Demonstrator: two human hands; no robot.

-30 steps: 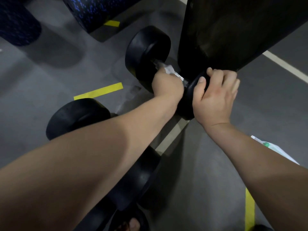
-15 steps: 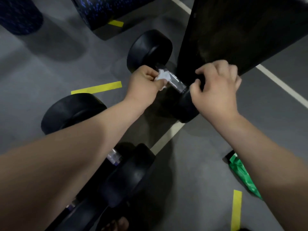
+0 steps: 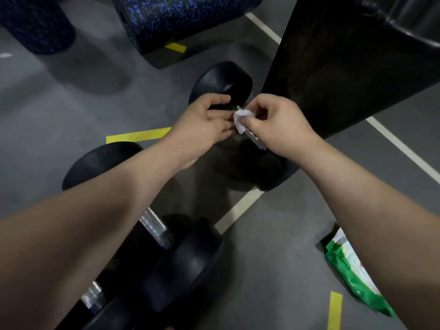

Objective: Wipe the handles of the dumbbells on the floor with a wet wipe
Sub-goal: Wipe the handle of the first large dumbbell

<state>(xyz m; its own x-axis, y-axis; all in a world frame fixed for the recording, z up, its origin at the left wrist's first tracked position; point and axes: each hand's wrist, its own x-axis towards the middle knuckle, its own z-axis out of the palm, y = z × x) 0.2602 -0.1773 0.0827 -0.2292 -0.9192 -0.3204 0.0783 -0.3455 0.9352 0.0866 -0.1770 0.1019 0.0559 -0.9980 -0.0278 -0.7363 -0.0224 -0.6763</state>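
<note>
Arms: 2 bare forearms reach forward and down, meeting over the far dumbbell [image 3: 226, 79] on the floor [image 3: 71, 120].
Left hand [image 3: 202, 122]: fingers loosely bent, tips at the wet wipe [image 3: 241, 117]; I cannot tell whether they pinch it.
Right hand [image 3: 278, 125]: thumb and forefinger clamped on the wet wipe, just above the metal handle [image 3: 256, 139].
Wipe pack [image 3: 352, 275]: green and white, on the floor under the right forearm; contents hidden.

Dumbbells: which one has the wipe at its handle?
The farthest dumbbell, beside the black bench: the right hand pinches the wipe over its handle.
</note>
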